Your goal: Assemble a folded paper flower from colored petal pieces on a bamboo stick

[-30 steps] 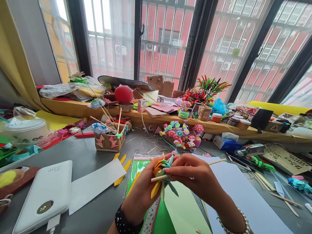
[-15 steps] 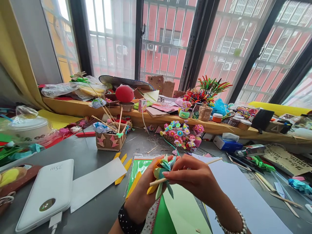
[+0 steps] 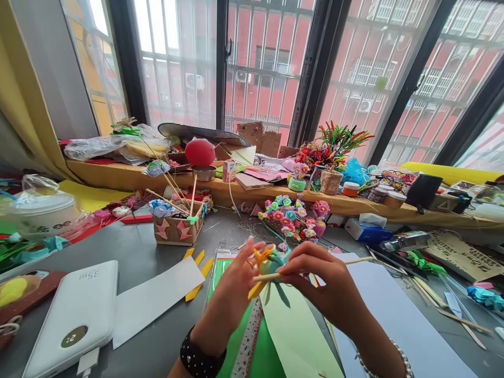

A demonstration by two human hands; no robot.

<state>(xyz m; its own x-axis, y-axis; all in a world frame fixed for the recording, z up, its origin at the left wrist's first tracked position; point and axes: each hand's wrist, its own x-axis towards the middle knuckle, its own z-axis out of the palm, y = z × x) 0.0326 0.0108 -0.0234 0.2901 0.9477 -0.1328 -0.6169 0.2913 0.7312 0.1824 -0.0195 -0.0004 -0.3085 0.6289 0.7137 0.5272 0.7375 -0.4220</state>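
Note:
Over the middle of the desk is a folded paper flower with orange, yellow, pale green and blue-green petals. A thin wooden stick runs across it, and my right hand pinches this stick between thumb and fingers, close to the petals. My left hand is at the flower's left side with its fingers stretched up and apart beside the orange petals; whether a fingertip touches them I cannot tell. Below both hands lie a pale green paper sheet and a green packet.
A white power bank and a white paper strip lie left, near yellow paper strips. Behind stand a cardboard box with sticks and a bunch of crocheted flowers. White sheets lie right.
My left hand has loosened from around the flower, its fingers now straighter. My right hand has moved slightly right with the stick, and the flower has turned a little.

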